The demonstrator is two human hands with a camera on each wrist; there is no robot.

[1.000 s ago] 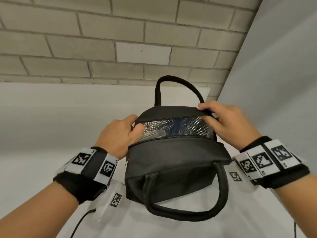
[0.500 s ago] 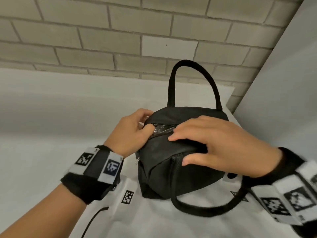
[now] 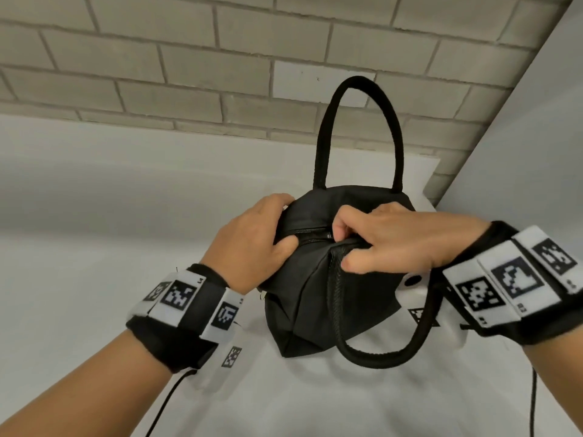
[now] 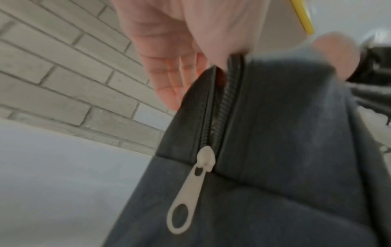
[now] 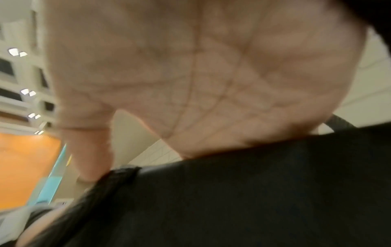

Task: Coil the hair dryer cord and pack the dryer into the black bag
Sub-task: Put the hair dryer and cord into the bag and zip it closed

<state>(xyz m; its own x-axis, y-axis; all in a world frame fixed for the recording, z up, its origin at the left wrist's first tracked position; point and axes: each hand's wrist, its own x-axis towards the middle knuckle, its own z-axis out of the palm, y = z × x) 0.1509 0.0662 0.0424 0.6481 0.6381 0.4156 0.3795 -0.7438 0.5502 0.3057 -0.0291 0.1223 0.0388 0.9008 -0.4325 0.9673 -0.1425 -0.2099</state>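
at the near edge of the white table: a thin black cable trailing off the left wristband, a small square marker lying flat just beside the bag's near left corner. slightly farther, the near handle drooping in a loop onto the table in front of the black bag.

at the bag's top: left hand clamped on the left end, thumb on the near flap, fingers wrapped over the far edge, pinning the fabric. right hand curled over the right part of the top, fingertips pinching at the zipper line; whether on a slider or only on cloth, cannot tell, too small in the head view. in the left wrist view, a pale zipper pull hanging untouched down the bag's end, teeth above it not fully meshed.

changed from a second ago: mouth gaping then, silver lining on show, right hand out at the far right corner; half a second ago only a sliver of lining left; now pressed together, no lining visible, right hand brought in close to the left. hair dryer and cord nowhere in view, presumably inside the bag, not confirmable. judged meaning: packing done, closing under way, only the last stretch of zip left.

farther back: the far handle standing upright, then the brick wall, a grey panel to the right.
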